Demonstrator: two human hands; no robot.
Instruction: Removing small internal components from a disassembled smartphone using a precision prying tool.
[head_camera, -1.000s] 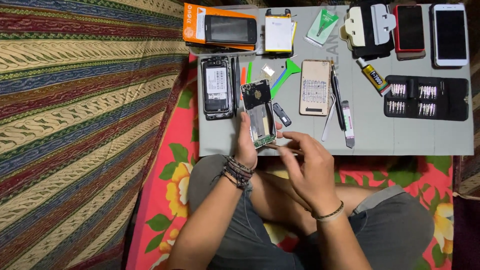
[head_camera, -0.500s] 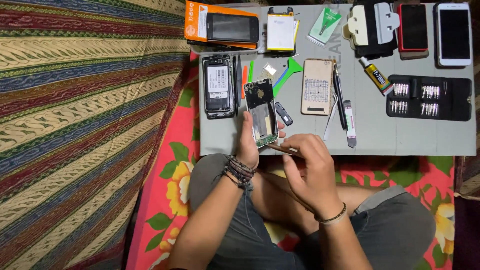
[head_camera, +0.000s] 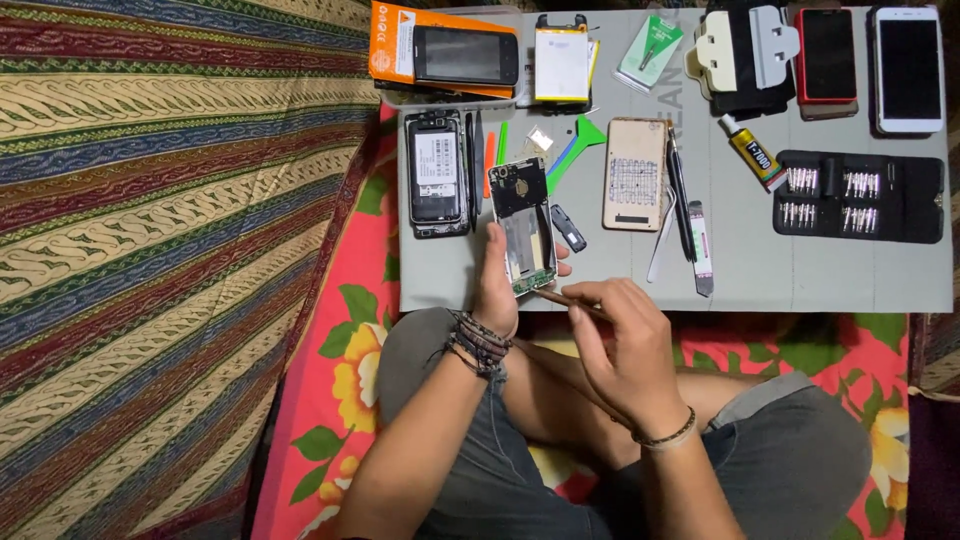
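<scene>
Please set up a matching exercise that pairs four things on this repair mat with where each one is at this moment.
Things:
1. opened phone
2. thin tool
3. bit set case
4. glue tube

Places:
A. open and flat at the mat's right edge
B. between the gold back cover and the bit set case
C. in the left hand, over the mat's near edge
D. in the right hand, its tip at the phone's lower end

Pairs: 1-C, 2-D, 3-A, 4-B
</scene>
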